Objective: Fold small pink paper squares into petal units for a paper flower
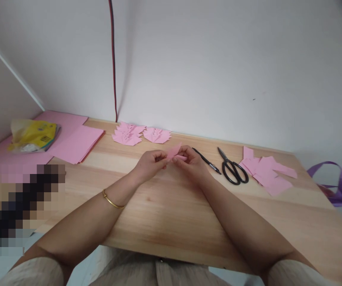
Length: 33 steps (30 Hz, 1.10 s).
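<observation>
Both hands meet over the middle of the wooden table (165, 214). My left hand (150, 163) and my right hand (192, 162) pinch a small folded piece of pink paper (174, 151) between their fingertips, a little above the tabletop. A gold bangle (111, 200) circles my left wrist. A black pen (207, 161) lies just right of my right hand, and black scissors (233, 169) lie beyond it.
Two cut pink paper shapes (141, 134) lie near the wall. Pink paper scraps (268, 172) sit right of the scissors. A stack of pink sheets (72, 141) and a yellow packet (34, 135) lie at the left. Purple ribbon (338, 182) hangs off the right edge. A red-black cable (113, 59) runs down the wall.
</observation>
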Motion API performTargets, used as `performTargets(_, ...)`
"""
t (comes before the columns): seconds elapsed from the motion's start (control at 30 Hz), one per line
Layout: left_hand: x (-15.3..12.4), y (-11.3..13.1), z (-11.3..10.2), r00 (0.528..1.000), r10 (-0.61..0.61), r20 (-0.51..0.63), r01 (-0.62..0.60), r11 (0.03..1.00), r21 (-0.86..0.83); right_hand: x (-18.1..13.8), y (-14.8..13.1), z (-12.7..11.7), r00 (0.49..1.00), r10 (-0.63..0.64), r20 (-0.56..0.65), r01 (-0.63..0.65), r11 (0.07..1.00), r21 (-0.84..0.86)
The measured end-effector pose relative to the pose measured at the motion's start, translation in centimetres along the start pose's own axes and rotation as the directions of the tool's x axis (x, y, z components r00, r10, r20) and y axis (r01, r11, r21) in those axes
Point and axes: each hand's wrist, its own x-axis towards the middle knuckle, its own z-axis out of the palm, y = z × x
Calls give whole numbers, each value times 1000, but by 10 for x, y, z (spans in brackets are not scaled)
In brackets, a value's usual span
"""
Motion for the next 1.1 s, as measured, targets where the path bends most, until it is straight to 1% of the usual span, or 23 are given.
performTargets(0.1,0,-3,1,1000,6,-26,-6,1000,6,1,0,-1,999,-23,30,23,1000,-2)
performTargets(0.23,0,-5,3,1000,-1,-15,0,1000,-8,2,-2,-2,997,-42,68,41,999,15)
performTargets(0.37,0,-4,3,1000,2,-25,-1,1000,26,1,-2,0,997,-25,78,24,999,24)
performTargets(0.47,0,-2,3,998,50,-46,-46,995,94,0,-1,1,998,-9,66,8,1000,14)
performTargets(0.57,0,-3,3,995,89,-45,-82,988,134,1,0,0,997,-24,69,23,1000,16)
performTargets(0.73,1,-5,2,1000,-5,12,5,1000,1,1,-1,1,998,11,65,-15,998,56)
performTargets(0.8,1,-5,2,999,-25,30,26,999,-36,1,0,2,999,23,24,-24,998,58)
performTargets(0.9,1,-4,2,998,-42,44,45,997,-68,1,4,1,997,40,-70,-37,998,55)
performTargets(0.97,1,-4,2,997,-61,49,65,993,-98,1,6,0,992,67,-103,-61,996,68)
performTargets(1.03,1,-5,3,996,-74,52,80,989,-128,1,7,0,990,95,-101,-86,993,85)
performTargets(1.1,1,-5,4,996,-82,40,87,984,-155,0,6,0,992,95,-81,-89,993,78)
